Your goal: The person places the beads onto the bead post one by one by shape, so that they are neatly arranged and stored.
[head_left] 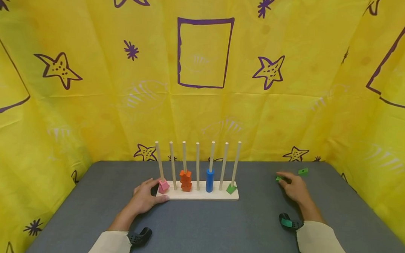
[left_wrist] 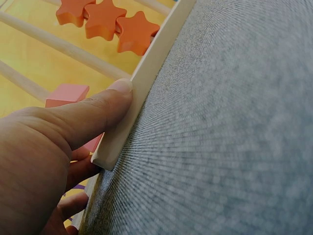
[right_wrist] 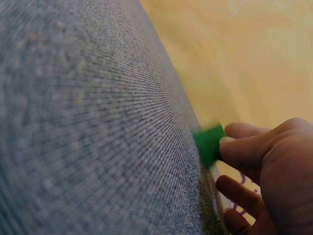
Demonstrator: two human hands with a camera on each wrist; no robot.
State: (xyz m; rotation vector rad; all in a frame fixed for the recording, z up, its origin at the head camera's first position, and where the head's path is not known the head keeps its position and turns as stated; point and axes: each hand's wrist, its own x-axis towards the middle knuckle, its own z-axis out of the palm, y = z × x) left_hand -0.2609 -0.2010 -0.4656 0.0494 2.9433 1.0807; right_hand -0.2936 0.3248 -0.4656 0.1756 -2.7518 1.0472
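My left hand (head_left: 144, 198) grips the left end of a pale wooden peg board (head_left: 199, 195), its thumb (left_wrist: 110, 103) along the front edge. Pink blocks (head_left: 163, 186) sit on the leftmost peg, beside that hand. Farther along the board are stacked orange star blocks (head_left: 185, 181), a blue stack (head_left: 209, 180) and, on the rightmost peg, a green triangular block (head_left: 231, 189). Off to the right, my right hand (head_left: 294, 189) pinches a small green block (right_wrist: 209, 145) between thumb and finger, close over the table. Another green block (head_left: 303, 171) with a hole lies just beyond this hand.
The board stands on a grey cloth-covered table (head_left: 215, 232). Yellow fabric (head_left: 203, 115) printed with purple stars hangs behind and on both sides. Tall bare pegs (head_left: 198, 164) rise between the filled ones. Dark bands (head_left: 140, 237) are on both wrists.
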